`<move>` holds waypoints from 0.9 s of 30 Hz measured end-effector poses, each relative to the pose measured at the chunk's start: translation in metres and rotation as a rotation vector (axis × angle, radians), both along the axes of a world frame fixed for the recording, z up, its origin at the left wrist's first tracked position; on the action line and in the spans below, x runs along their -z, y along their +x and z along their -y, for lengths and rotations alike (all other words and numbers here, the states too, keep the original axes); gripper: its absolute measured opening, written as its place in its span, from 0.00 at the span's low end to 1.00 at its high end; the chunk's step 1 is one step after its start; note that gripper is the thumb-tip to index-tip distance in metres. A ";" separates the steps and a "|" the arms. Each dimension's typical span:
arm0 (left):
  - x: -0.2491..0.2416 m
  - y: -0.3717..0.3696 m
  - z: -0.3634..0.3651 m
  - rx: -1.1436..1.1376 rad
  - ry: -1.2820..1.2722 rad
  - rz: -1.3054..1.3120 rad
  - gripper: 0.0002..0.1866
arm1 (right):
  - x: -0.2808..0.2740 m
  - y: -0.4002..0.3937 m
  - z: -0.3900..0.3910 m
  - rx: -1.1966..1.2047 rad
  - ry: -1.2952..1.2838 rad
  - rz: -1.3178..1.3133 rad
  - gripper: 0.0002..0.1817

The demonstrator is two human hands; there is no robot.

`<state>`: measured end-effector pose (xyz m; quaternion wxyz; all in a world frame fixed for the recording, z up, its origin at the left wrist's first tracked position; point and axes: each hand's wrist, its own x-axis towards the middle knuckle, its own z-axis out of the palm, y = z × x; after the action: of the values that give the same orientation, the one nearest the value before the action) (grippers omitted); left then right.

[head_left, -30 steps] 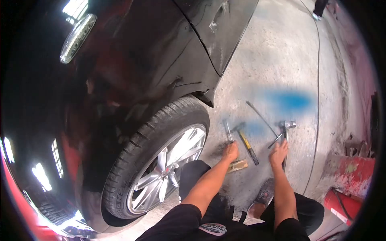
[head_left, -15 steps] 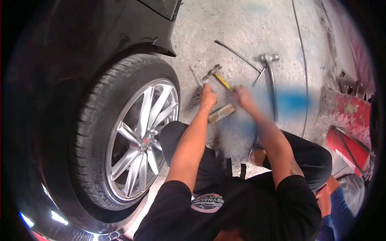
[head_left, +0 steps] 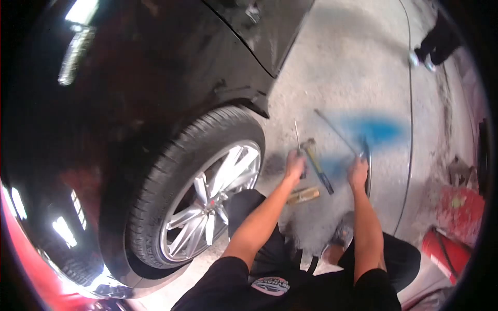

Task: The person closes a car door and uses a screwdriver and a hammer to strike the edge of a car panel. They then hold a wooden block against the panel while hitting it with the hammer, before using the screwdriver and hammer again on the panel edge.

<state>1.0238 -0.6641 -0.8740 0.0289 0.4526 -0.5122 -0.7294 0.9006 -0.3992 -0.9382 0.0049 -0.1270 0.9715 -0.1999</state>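
My left hand (head_left: 295, 165) is closed around a screwdriver (head_left: 297, 136), its thin shaft pointing forward and part of its dark handle showing below the fist. Just right of it lies a hammer (head_left: 315, 161) with a yellow handle and black grip end. My right hand (head_left: 357, 172) is wrapped around the near end of a T-handle bar (head_left: 336, 129), whose long thin rod slants forward and left. Beside that hand is the metal handle of a larger hammer (head_left: 369, 168); its head is blurred. A wooden block (head_left: 304, 195) rests on the floor between my forearms.
A black car (head_left: 171, 67) with a silver-spoked wheel (head_left: 205, 212) fills the left side. Red objects (head_left: 441, 251) stand at the right. Another person's legs (head_left: 438, 44) show at the far right. A dark line (head_left: 410, 103) crosses the concrete floor (head_left: 342, 62).
My right hand has left the yellow-handled hammer, which now lies free, and has moved right onto the T-handle bar. My left hand keeps the screwdriver. The view has shifted.
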 end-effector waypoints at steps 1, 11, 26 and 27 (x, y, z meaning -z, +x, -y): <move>-0.024 -0.003 -0.004 -0.036 0.037 -0.115 0.20 | -0.008 0.004 -0.003 0.042 0.007 -0.036 0.22; -0.256 0.012 0.054 0.145 -0.144 -0.548 0.13 | 0.006 0.017 -0.033 0.081 0.132 0.040 0.28; -0.335 -0.022 0.036 -0.039 -0.135 -0.668 0.13 | -0.026 0.106 0.036 -0.371 -0.025 0.140 0.23; -0.335 -0.024 0.036 -0.041 -0.151 -0.699 0.13 | -0.031 0.107 0.038 -0.365 -0.019 0.156 0.24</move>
<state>1.0001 -0.6999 -0.5393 0.2506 0.1825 -0.5146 -0.7994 1.0078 -0.4375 -0.9069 0.1152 -0.2854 0.9270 -0.2142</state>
